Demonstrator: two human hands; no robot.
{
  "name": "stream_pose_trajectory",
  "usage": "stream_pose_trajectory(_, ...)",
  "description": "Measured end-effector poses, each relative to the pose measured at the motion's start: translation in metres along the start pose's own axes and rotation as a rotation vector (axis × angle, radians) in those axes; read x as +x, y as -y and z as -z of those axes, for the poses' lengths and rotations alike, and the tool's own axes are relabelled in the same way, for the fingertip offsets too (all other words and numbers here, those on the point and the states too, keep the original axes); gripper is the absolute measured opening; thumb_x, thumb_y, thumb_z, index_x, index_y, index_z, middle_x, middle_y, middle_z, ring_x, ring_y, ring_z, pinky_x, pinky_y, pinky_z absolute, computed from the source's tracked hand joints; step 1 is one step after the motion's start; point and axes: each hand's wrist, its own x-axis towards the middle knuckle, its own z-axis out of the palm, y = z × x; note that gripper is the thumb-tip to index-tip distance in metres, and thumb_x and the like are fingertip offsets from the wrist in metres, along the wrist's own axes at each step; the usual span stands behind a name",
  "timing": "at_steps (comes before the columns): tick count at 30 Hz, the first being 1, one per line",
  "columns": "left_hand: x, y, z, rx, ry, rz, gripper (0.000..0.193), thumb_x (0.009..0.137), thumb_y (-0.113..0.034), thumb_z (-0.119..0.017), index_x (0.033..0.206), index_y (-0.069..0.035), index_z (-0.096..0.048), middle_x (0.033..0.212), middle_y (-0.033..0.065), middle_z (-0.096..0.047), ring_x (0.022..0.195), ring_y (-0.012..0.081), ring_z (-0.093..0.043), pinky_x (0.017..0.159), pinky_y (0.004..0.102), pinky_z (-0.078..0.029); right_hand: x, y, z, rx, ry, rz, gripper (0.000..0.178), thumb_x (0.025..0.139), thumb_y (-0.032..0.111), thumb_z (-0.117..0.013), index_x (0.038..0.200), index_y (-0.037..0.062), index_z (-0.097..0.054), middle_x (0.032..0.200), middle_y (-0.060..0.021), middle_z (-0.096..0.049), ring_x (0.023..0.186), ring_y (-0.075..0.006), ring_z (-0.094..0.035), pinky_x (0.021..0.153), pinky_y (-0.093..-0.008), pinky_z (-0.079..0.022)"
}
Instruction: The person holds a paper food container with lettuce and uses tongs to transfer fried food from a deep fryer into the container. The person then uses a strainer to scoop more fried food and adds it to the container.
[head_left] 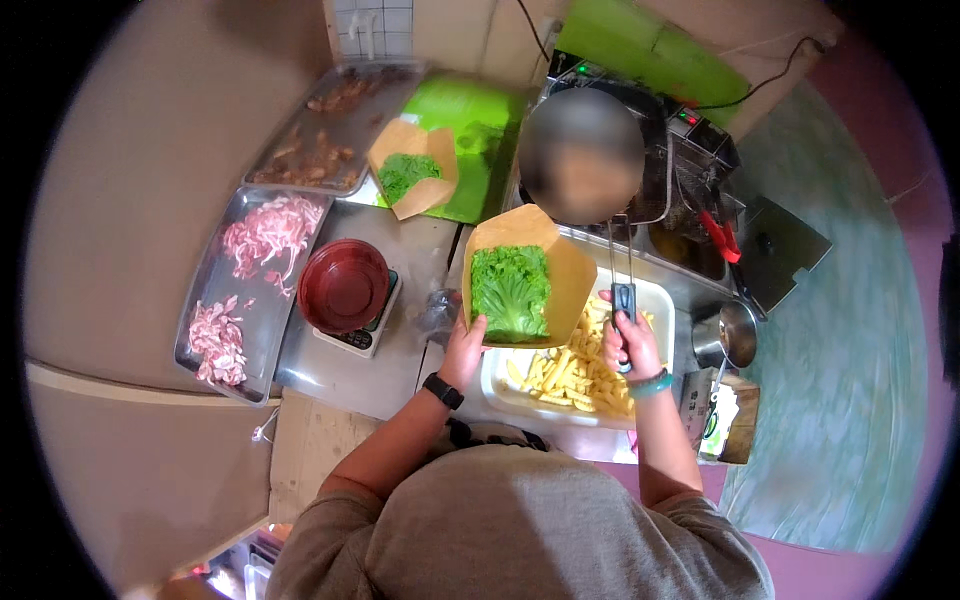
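Observation:
My left hand (466,350) is closed on the lower left edge of an open brown paper food box (567,283), with its thumb at the rim. A green lettuce leaf (512,295) lies inside the box. My right hand (632,345) wraps round the black grip of a fryer basket handle (622,300), whose two metal rods run away from me. A round blurred patch hides whatever is at their far end. Below and between both hands sits a white tub (497,385) of crinkle-cut fries (572,375). The box overlaps the tub's far left part.
Another lettuce-lined paper box (438,192) stands on a green board (478,150). To the left are a red bowl (343,285) on a scale (352,342), a tray of sliced pink onion (270,235) and a tray of browned meat (310,165). A fryer (690,250), red-handled tongs (720,237) and a steel pot (738,335) are right.

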Motion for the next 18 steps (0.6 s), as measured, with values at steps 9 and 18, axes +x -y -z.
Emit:
stream_pose_trajectory(9, 0.000, -0.001, -0.001, 0.087, -0.010, -0.047, 0.043, 0.090, -0.023, -0.038, 0.127, -0.004, -0.028, 0.116, 0.0110, -0.043, 0.104, 0.0193, -0.043, 0.082, 0.0302, -0.041, -0.031, -0.058, -0.005, -0.601, -0.267, 0.327, 0.034, 0.088, 0.018, -0.044, 0.119, 0.0050, -0.041, 0.056, 0.0018, -0.040, 0.041, -0.0056, -0.037, 0.038, -0.0208, -0.034)
stream_pose_trajectory(18, 0.010, 0.019, 0.010, 0.126, 0.004, -0.126, 0.051, 0.090, -0.038, -0.033, 0.124, -0.001, -0.032, 0.117, 0.0129, -0.044, 0.106, 0.0202, -0.045, 0.090, 0.0333, -0.037, -0.025, -0.080, 0.010, -1.183, -0.475, 0.526, 0.040, 0.074, 0.002, -0.053, 0.114, 0.0020, -0.046, 0.071, -0.0172, -0.056, 0.062, -0.0271, -0.058, 0.058, -0.0314, -0.045)
